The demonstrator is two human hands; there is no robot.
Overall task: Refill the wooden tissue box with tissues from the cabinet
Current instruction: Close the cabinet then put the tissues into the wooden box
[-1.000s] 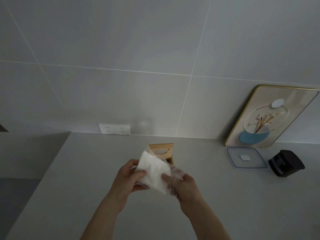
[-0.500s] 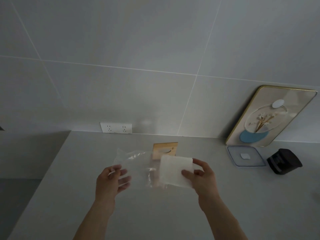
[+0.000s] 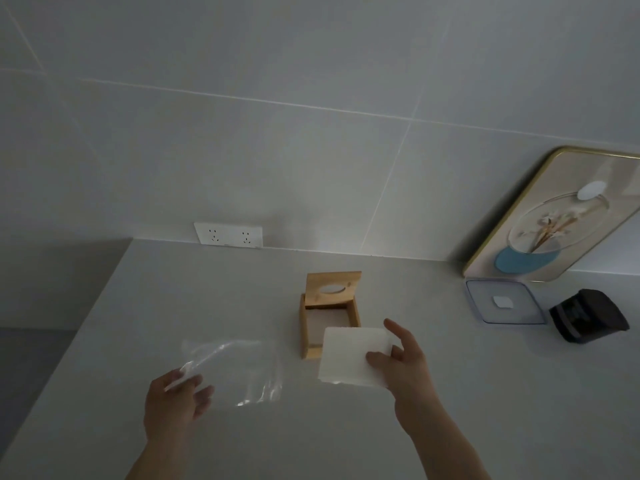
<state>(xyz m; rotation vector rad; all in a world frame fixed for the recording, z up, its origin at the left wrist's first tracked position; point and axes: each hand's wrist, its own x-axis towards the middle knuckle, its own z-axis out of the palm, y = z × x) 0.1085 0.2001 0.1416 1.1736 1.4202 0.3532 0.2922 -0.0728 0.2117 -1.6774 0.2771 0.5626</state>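
A pale grey tabletop [image 3: 346, 438] meets a tiled wall with a white double power socket [image 3: 228, 234]. A gold-framed flower picture [image 3: 554, 216] leans at right, beside a clear square plastic lid [image 3: 504, 302] and a small black container [image 3: 588, 319]. The open wooden tissue box [image 3: 329, 315], lid upright, stands mid-table, unobstructed. The right hand [image 3: 403, 358] pinches a white tissue stack [image 3: 353, 355] just before the box, now closer than half a second ago. The left hand [image 3: 176, 400], loosely curled, grips the empty clear plastic wrapper [image 3: 239, 368], now spread farther left.

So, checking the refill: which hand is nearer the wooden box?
Right hand, beside the box holding tissues. Left hand is farther left, holding the wrapper.
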